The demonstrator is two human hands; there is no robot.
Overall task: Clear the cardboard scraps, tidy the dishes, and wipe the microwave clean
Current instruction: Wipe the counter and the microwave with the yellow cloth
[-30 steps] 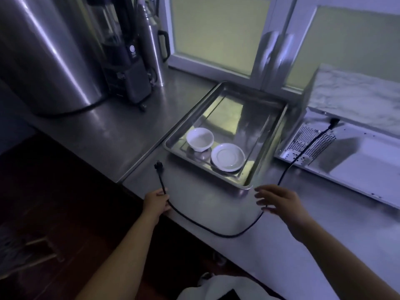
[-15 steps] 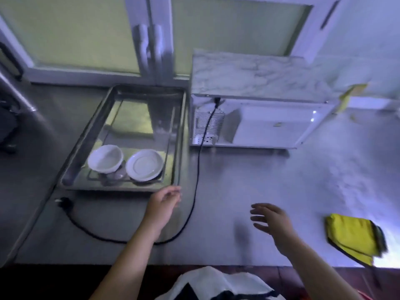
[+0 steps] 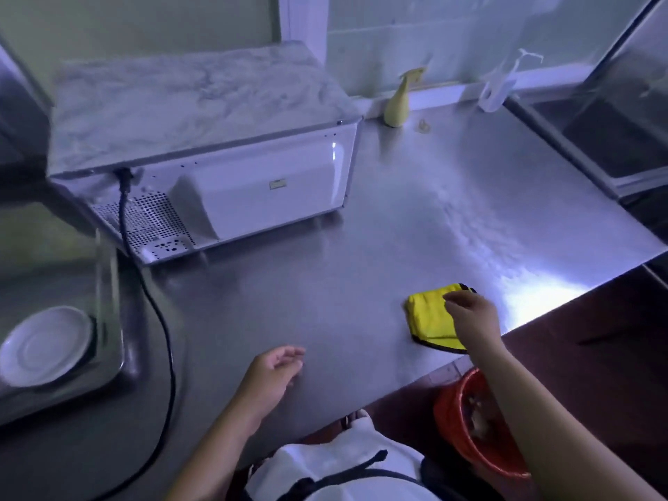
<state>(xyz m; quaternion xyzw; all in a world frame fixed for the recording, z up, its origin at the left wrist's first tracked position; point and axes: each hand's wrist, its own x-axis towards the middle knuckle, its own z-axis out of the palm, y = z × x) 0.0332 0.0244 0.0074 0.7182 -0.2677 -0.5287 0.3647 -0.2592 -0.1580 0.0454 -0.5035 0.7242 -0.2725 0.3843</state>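
A white microwave [image 3: 253, 189] with a marbled top stands on the steel counter, its back panel turned toward me. Its black cord [image 3: 159, 320] trails over the counter to the left. A folded yellow cloth [image 3: 428, 318] lies near the counter's front right edge. My right hand [image 3: 470, 314] hovers over the cloth's right side with fingers loosely bent, and I cannot tell if it touches. My left hand [image 3: 271, 377] hangs open above the bare counter. A white saucer [image 3: 45, 345] sits in the steel tray [image 3: 112, 309] at the left.
A yellow spray bottle [image 3: 399, 103] and a clear pump bottle [image 3: 497, 85] stand against the back wall. An orange bucket [image 3: 466, 428] with scraps sits on the floor below the counter's front edge. A glass case [image 3: 614, 132] is at the right.
The view has swung right, from the tray to the microwave and cloth. My left hand let go of the cord. My right hand moved right to the yellow cloth.
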